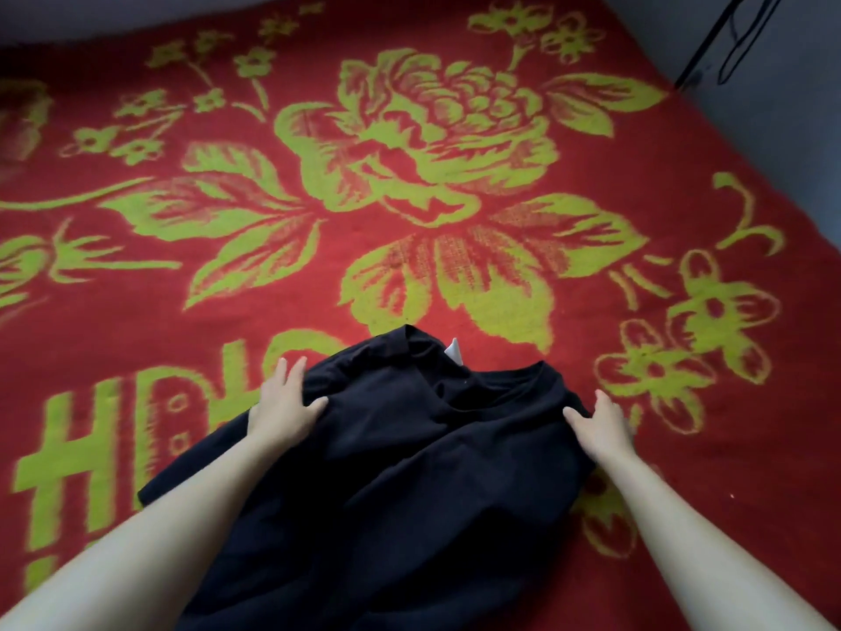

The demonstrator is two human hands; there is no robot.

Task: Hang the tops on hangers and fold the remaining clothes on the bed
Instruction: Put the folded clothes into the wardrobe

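A black t-shirt [400, 471] lies on the bed with its collar pointing away from me. A small white piece [454, 350] sticks out at the far side of the collar; I cannot tell what it is. My left hand [284, 405] rests on the shirt's left shoulder edge, fingers straight over the blanket and thumb on the cloth. On the right shoulder edge rests my right hand [603, 423], thumb on the cloth and fingers stretched forward, slightly blurred.
The bed is covered by a red blanket [409, 175] with large green flowers and letters. A grey wall [773, 107] runs along the bed's right edge, with black cables [732, 38] hanging at the top right.
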